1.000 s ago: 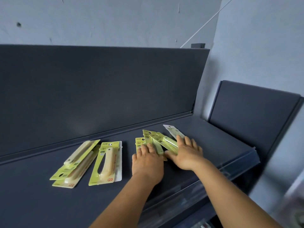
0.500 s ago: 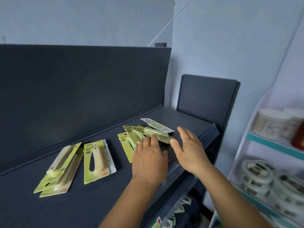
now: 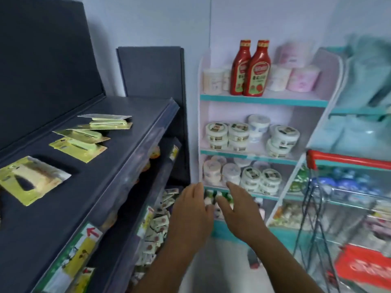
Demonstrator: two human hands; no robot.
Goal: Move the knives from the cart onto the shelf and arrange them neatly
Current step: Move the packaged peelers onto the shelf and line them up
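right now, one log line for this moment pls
phase: between placements | left hand: open, empty | right hand: open, empty | knife packs: on dark shelf, fanned | cart: right of hands

We see the knives in flat yellow-green card packs, lying face up on the dark grey metal shelf (image 3: 118, 149). Nearest us, a larger pack with a cream-handled knife (image 3: 31, 179) lies tilted, cut off by the left edge. Beyond it, four smaller packs with pale green handles (image 3: 84, 144) sit in a loose, overlapping row running toward the shelf's far right end, the last one (image 3: 105, 117) backed in white.
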